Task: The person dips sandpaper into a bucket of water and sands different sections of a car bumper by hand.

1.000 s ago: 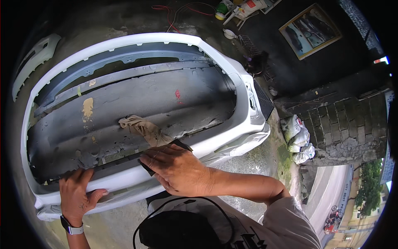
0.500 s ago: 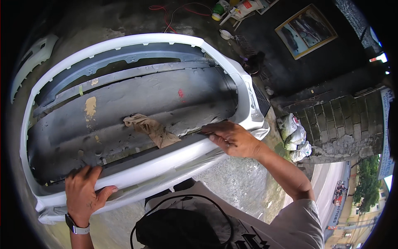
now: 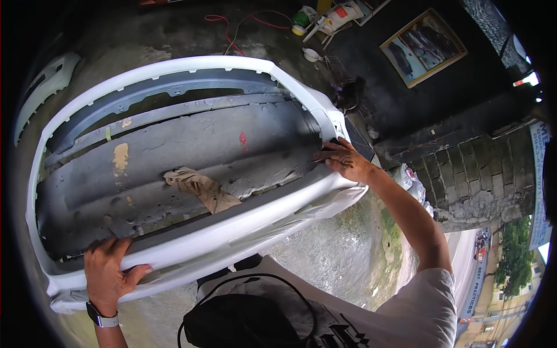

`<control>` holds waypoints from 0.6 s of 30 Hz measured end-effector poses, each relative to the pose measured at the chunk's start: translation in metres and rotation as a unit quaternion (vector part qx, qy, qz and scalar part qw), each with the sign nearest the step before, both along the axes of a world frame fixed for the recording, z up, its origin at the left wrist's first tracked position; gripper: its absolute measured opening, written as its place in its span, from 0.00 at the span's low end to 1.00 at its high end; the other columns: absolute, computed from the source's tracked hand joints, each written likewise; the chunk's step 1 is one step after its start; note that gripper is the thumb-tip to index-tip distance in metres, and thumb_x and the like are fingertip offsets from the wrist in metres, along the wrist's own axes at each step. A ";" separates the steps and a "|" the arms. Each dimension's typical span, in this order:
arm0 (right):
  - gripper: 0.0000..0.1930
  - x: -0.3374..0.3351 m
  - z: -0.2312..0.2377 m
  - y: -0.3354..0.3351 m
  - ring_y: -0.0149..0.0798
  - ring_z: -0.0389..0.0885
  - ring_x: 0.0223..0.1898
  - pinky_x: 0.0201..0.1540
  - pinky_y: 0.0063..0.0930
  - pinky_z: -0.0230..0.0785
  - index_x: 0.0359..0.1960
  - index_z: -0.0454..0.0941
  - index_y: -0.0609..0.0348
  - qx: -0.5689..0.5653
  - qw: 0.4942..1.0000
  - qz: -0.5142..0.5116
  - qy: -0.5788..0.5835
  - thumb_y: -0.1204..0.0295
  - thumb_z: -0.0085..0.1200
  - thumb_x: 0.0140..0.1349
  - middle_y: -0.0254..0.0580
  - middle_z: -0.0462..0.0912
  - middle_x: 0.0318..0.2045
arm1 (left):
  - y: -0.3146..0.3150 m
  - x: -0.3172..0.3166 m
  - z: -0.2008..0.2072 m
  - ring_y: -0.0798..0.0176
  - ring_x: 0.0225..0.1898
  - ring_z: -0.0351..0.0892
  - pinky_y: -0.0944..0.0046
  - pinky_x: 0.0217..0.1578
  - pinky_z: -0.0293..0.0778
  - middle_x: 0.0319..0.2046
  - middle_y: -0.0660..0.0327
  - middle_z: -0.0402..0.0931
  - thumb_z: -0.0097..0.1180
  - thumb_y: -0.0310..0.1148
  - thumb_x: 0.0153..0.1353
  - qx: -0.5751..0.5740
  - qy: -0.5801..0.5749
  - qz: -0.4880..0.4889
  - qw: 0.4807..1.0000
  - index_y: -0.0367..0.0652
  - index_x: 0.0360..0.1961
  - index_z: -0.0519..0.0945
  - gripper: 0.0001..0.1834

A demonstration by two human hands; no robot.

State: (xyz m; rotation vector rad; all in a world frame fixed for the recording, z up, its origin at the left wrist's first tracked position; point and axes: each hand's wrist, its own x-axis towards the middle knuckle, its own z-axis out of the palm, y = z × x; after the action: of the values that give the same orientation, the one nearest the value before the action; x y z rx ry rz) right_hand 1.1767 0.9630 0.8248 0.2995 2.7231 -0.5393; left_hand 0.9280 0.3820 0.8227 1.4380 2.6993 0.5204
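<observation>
A large white car bumper [image 3: 174,69] lies inside-up in front of me, its grey inner face showing. My left hand [image 3: 107,272] grips the bumper's near edge at the lower left, thumb over the white rim. My right hand [image 3: 345,159] rests on the bumper's right end, fingers spread against the dark inner wall near the corner. A crumpled tan rag [image 3: 200,187] lies loose inside the bumper, between my hands and touched by neither.
Another white body panel [image 3: 43,87] lies at the far left. Red cable [image 3: 232,20], a green can [image 3: 300,18] and a white bag [image 3: 336,14] sit at the back. A framed picture [image 3: 422,46] leans against the dark wall; a brick ledge [image 3: 464,174] is at right.
My right hand has slid along the bumper's near edge from the middle to its right end. The left hand stays gripping the lower left edge.
</observation>
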 end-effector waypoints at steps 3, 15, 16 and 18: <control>0.22 -0.023 -0.005 0.039 0.38 0.51 0.81 0.83 0.51 0.27 0.70 0.75 0.34 0.266 0.958 0.101 -0.038 0.58 0.37 0.81 0.18 0.71 0.73 | -0.005 -0.001 -0.005 0.42 0.32 0.79 0.48 0.37 0.72 0.30 0.51 0.79 0.62 0.74 0.50 0.008 0.021 -0.002 1.000 0.37 0.39 0.85 0.43; 0.21 0.001 0.014 -0.051 0.48 0.69 0.73 0.77 0.46 0.55 0.66 0.77 0.54 0.001 0.994 0.088 0.059 0.65 0.45 0.77 0.42 0.78 0.67 | -0.005 0.007 0.007 0.42 0.32 0.80 0.49 0.38 0.73 0.31 0.50 0.82 0.68 0.70 0.45 -0.016 0.028 0.035 0.999 0.38 0.40 0.87 0.42; 0.22 -0.001 0.020 -0.075 0.53 0.72 0.70 0.74 0.48 0.60 0.66 0.76 0.58 0.011 0.992 0.106 0.074 0.65 0.47 0.75 0.49 0.78 0.67 | -0.005 0.008 0.007 0.42 0.32 0.81 0.49 0.38 0.74 0.31 0.51 0.82 0.69 0.69 0.44 -0.003 0.023 0.038 0.999 0.38 0.40 0.88 0.41; 0.25 -0.011 0.026 -0.118 0.56 0.74 0.68 0.72 0.50 0.62 0.69 0.72 0.58 -0.065 0.983 0.138 0.099 0.66 0.50 0.73 0.57 0.78 0.64 | 0.001 0.008 0.007 0.42 0.33 0.83 0.50 0.39 0.75 0.32 0.52 0.83 0.71 0.68 0.43 0.008 0.012 0.037 0.999 0.38 0.39 0.88 0.40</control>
State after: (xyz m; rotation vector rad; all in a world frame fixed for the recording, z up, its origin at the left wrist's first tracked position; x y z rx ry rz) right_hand 1.1662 0.8449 0.8507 -0.1714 2.8342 -0.6927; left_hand 0.9362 0.3825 0.8293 1.3618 2.7817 0.5333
